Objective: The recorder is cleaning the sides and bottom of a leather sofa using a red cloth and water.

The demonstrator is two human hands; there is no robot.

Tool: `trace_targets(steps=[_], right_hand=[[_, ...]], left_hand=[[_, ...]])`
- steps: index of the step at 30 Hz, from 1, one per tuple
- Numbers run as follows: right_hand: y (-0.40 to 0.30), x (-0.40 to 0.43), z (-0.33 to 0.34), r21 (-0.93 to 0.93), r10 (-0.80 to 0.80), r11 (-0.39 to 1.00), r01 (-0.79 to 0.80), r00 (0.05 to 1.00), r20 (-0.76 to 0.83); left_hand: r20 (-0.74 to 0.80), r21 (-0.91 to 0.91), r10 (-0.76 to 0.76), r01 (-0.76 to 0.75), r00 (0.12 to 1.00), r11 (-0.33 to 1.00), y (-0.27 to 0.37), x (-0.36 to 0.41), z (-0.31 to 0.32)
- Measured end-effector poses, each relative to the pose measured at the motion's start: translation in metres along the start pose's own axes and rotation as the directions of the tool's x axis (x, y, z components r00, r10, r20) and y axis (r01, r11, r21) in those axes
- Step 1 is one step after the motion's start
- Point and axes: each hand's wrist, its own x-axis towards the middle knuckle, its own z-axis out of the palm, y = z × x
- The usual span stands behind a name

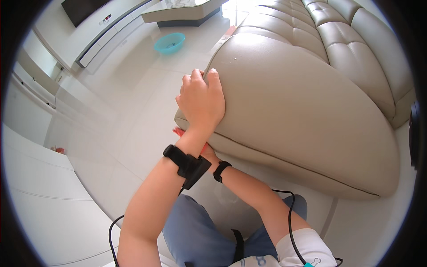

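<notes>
A beige leather sofa (283,100) fills the right of the head view, its broad end closest to me. My left hand (201,98) grips the corner of that end, thumb on the upper face and fingers curled over the edge. Below it, my right hand (209,153) reaches low along the sofa's side. A red cloth (178,131) shows at both sides of my left forearm and appears to be in my right hand. The forearm hides most of the right hand's fingers. Small pale crumbs (235,59) lie on the leather.
A turquoise plastic basin (170,43) with something in it stands on the glossy tiled floor (133,100). Beyond it is a marble-topped coffee table (183,13). A long low cabinet (106,36) runs along the wall under a dark screen (83,10). Black cables (291,213) hang by both arms.
</notes>
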Motion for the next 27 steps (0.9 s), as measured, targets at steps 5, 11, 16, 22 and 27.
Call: trace_targets(steps=[5, 11, 16, 22, 27], right_hand=[[-0.051, -0.091, -0.018, -0.322, -0.510, 0.854, 0.408, 0.781, -0.361], [-0.042, -0.146, 0.036, 0.241, -0.304, 0.827, 0.508, 0.765, -0.567], [-0.013, -0.149, 0.059, -0.872, -0.356, 0.463, 0.161, 0.934, -0.017], [0.062, -0.130, 0.138, 0.643, -0.087, 0.725, 0.248, 0.958, -0.272], [0.066, -0.104, 0.129, 0.014, -0.283, 0.953, 0.302, 0.905, -0.318]], left_hand=[[0.023, 0.006, -0.017, 0.017, 1.000, 1.000, 0.000, -0.001, -0.005], [-0.123, 0.075, 0.050, -0.040, 0.991, 0.996, -0.013, 0.001, -0.003], [-0.082, 0.024, 0.040, -0.038, 0.996, 0.999, -0.008, 0.001, 0.004], [-0.070, 0.005, 0.019, -0.019, 0.997, 1.000, -0.006, 0.000, 0.002], [-0.063, 0.005, 0.014, -0.013, 0.998, 1.000, -0.008, 0.002, 0.000]])
